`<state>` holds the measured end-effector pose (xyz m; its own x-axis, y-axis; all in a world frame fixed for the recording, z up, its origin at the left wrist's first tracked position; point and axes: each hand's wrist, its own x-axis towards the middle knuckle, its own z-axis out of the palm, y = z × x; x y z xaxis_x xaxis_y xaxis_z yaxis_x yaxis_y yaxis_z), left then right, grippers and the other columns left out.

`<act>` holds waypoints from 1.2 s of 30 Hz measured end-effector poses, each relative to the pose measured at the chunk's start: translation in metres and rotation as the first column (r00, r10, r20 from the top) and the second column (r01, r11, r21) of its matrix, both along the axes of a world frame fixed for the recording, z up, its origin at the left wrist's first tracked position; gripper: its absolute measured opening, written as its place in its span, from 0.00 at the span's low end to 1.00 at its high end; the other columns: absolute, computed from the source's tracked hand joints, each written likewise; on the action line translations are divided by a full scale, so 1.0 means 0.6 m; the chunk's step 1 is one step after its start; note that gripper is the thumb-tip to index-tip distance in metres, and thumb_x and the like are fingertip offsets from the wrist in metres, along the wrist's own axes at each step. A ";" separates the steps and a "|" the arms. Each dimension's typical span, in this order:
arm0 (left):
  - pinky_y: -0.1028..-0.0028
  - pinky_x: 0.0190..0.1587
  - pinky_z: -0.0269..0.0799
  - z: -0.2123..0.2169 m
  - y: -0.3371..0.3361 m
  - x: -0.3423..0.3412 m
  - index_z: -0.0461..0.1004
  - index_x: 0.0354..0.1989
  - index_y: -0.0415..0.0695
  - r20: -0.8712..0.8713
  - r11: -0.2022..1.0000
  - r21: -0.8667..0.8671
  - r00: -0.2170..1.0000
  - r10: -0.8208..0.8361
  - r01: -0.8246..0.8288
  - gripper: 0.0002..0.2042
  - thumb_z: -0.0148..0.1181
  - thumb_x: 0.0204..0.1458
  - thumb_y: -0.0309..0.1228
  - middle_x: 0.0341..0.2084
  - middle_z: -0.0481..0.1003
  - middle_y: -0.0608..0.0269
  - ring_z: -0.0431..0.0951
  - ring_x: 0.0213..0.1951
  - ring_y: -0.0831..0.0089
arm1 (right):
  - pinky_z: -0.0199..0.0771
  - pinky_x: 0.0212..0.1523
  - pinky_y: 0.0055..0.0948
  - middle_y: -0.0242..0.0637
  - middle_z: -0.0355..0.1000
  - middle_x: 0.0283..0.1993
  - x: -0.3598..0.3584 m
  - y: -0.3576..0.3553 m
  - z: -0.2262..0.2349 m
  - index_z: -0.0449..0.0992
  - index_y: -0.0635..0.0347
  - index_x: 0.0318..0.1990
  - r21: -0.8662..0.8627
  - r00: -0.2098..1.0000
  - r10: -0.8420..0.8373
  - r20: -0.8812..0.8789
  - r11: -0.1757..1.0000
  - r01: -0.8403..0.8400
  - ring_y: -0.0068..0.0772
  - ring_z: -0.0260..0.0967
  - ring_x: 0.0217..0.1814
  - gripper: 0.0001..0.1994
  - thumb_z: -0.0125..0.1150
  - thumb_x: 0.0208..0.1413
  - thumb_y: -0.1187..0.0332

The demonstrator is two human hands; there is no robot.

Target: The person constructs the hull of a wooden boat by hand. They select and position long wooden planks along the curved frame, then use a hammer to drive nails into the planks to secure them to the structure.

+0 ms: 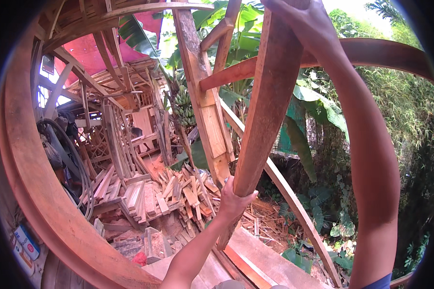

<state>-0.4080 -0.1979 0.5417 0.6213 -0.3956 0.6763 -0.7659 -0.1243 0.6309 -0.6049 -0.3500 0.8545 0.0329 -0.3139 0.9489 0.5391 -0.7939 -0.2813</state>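
A thick wooden plank is held btwn both hands: lower part gripped by L hand, thumb laid across it; upper part clasped by R hand, which is partly cut off at top of view. Its long axis is steeply tilted, drawn from the low end just below L hand up & rightward to R hand. Its wide face is brown, rough & stained; its narrow edge is paler & straight. Behind & below R hand, a reddish curved beam is seen. Above L hand, a notched post is set near-upright. Left of L hand, split offcuts are heaped; below it, a flat board is laid. Farther left, timber framing is topped w/ red sheeting; right of R forearm, greenery is massed.
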 end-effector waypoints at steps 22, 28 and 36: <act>0.71 0.49 0.71 -0.016 -0.144 -0.218 0.65 0.51 0.39 -0.251 0.901 -0.211 0.870 -0.425 0.380 0.27 0.72 0.47 0.36 0.42 0.75 0.61 0.76 0.44 0.74 | 0.72 0.54 0.40 0.59 0.68 0.51 0.035 0.048 0.017 0.60 0.75 0.58 -0.256 0.957 -0.181 -0.225 0.959 0.121 0.49 0.70 0.53 0.39 0.67 0.43 0.54; 0.68 0.51 0.69 -0.048 -0.167 -0.295 0.61 0.54 0.40 -0.374 0.822 -0.193 0.734 -0.566 0.536 0.26 0.66 0.53 0.38 0.43 0.72 0.59 0.74 0.46 0.71 | 0.73 0.53 0.39 0.59 0.69 0.49 0.031 0.041 -0.006 0.62 0.75 0.56 -0.296 0.937 -0.218 -0.271 0.946 0.134 0.49 0.71 0.51 0.38 0.67 0.42 0.56; 0.64 0.62 0.57 -0.154 -0.208 -0.369 0.59 0.60 0.39 -0.414 0.728 -0.163 0.624 -0.663 0.666 0.27 0.59 0.58 0.40 0.53 0.66 0.52 0.65 0.58 0.63 | 0.74 0.51 0.38 0.59 0.71 0.47 0.038 0.014 -0.101 0.64 0.75 0.54 -0.390 0.865 -0.305 -0.398 0.910 0.142 0.48 0.73 0.49 0.36 0.67 0.40 0.59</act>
